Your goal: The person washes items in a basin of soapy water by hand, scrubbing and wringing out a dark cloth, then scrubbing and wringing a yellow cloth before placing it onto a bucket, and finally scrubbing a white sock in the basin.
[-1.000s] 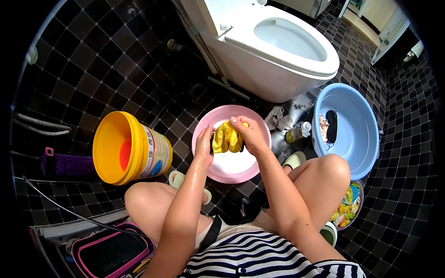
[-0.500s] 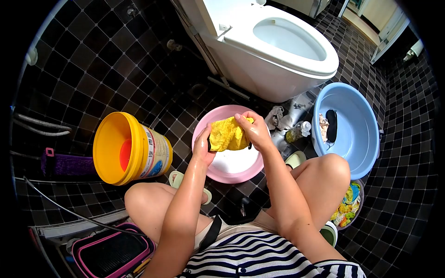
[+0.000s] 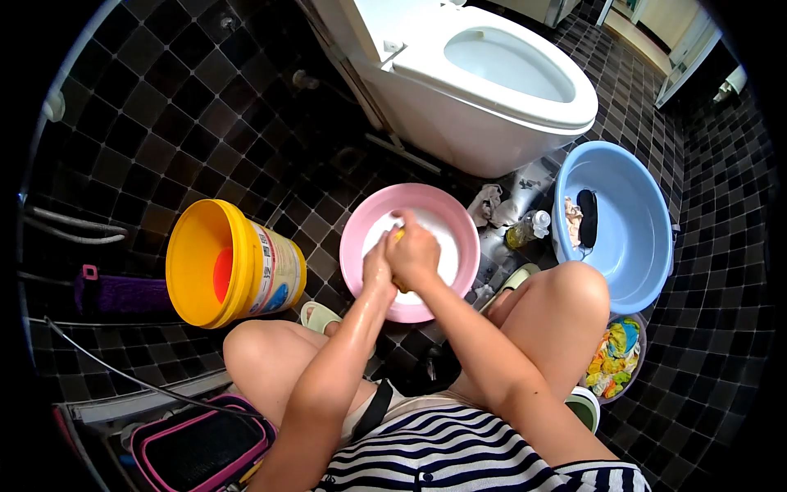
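Observation:
Both hands meet over the pink basin [image 3: 354, 246], squeezed around a yellow cloth [image 3: 399, 235]. Only small bits of the cloth show between the fingers and below the palms. My left hand [image 3: 378, 267] is closed on it from the left, its inner side hidden. From the right, my right hand [image 3: 416, 254] wraps over the cloth, slightly blurred. White suds [image 3: 448, 250] fill the basin beneath them. Both forearms look wet.
A yellow bucket [image 3: 254, 262] stands left of the basin. To the right are a bottle [image 3: 527, 230], a grey cloth [image 3: 487, 203] and a blue tub [image 3: 635, 238] holding a black item. Colourful cloths [image 3: 615, 357] lie in a basin nearby. A toilet [image 3: 484, 123] stands ahead.
The hands have come together and lower, bunching the yellow cloth that was spread between them. Most of it is now hidden inside the grip.

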The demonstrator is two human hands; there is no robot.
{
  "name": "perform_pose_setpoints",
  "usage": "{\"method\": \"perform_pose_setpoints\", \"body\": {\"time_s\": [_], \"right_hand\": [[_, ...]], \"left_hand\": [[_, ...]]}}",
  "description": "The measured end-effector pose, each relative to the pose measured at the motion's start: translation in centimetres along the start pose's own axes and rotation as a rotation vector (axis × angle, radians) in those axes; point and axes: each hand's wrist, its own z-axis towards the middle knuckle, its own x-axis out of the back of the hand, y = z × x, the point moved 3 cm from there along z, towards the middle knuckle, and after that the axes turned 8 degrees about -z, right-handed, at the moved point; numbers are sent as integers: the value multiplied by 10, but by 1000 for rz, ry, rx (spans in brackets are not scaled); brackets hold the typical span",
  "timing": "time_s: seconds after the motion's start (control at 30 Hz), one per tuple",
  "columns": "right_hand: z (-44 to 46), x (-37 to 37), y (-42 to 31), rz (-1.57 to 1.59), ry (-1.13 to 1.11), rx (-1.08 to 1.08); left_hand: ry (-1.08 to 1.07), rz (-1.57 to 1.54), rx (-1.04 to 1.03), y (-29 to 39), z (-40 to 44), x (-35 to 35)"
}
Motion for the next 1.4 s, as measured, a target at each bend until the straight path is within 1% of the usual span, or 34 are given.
{"method": "perform_pose_setpoints", "body": {"time_s": [0.03, 0.07, 0.13, 0.2, 0.23, 0.27, 0.3, 0.33, 0.37, 0.4, 0.43, 0.47, 0.53, 0.6, 0.63, 0.67, 0.7, 0.73, 0.77, 0.8, 0.87, 0.9, 0.93, 1.0, 1.07, 1.1, 1.13, 1.2, 1.23, 1.3, 1.33, 1.37, 1.4], "right_hand": [[10, 1, 11, 44, -28, -100], [16, 1, 20, 84, -56, -200], [5, -2, 9, 22, -75, -169], [-8, -3, -2, 85, -141, -146], [-17, -8, -8, 79, -150, -85], [-26, -12, -15, 74, -152, -25], [-35, -5, -24, 138, -104, 109], [-33, -2, -25, 112, -164, 75], [-23, -6, -13, 68, -185, -43], [-10, -11, 2, 28, -206, -158], [1, -9, 12, 11, -115, -208], [8, -3, 22, 120, -128, -307], [3, -6, 19, 127, -106, -310], [-9, -6, 9, 133, -179, -263], [-17, -8, 4, 172, -196, -237], [-26, -13, -4, 172, -219, -159], [-35, -10, -16, 162, -227, -63], [-40, -5, -25, 149, -234, 32], [-36, -13, -17, 171, -185, 20], [-24, -16, -5, 59, -212, -110], [-6, -11, 14, 41, -94, -216], [2, -9, 24, 65, -81, -302], [6, -9, 34, 136, -27, -324], [-1, -15, 39, 180, -49, -381], [-13, -9, 21, 169, -164, -334], [-21, -10, 11, 119, -171, -248], [-30, -7, -4, 104, -198, -173], [-42, 4, -27, 114, -128, 108], [-36, 0, -24, 57, -122, 81], [-13, -8, -1, 40, -37, -41], [-1, -4, 9, 18, -6, -107], [8, -1, 21, -11, 5, -194], [8, 1, 27, 36, -18, -233]], "left_hand": [[-49, 87, -76, -7, 0, 2], [-47, 84, -48, -5, -11, -6], [-27, 141, -85, 1, -6, 0], [-53, 43, -87, 8, 2, 13], [-116, 26, -117, 6, 9, 24], [-379, -129, -25, 4, 21, 26], [-645, -275, 121, 5, 22, 21], [-875, -366, 286, 7, 22, 18], [-440, -291, 189, -11, 30, 25], [-4, -207, 86, -18, 20, 23], [20, -9, 49, -23, 14, 16], [51, -1, 26, -18, -8, 3], [38, 60, 28, -11, -7, 5], [28, 71, -73, -6, 8, 17], [67, -8, -10, 0, 4, 19], [27, 62, -47, 10, -2, 19], [-420, -220, 91, -2, 21, 32], [-867, -506, 235, -2, 17, 25], [-657, -434, 213, -14, 18, 34], [-653, -436, 217, -21, 12, 24], [-51, -28, 128, -30, 14, 18], [23, 36, 101, -24, -2, 9], [9, 77, 51, -21, -9, 6], [-12, 162, 28, -14, -8, 6], [27, 119, -8, -9, 6, 16], [75, -7, 59, -5, 13, 21], [26, 85, 86, 6, 8, 24], [-863, -493, 229, -17, 31, 41], [-790, -443, 221, -23, 31, 37], [-486, -526, 205, -37, 21, 10], [-58, 8, 90, -18, -10, -1], [15, 31, 87, -17, -19, -5], [-55, 66, 27, -16, -16, -5]]}}
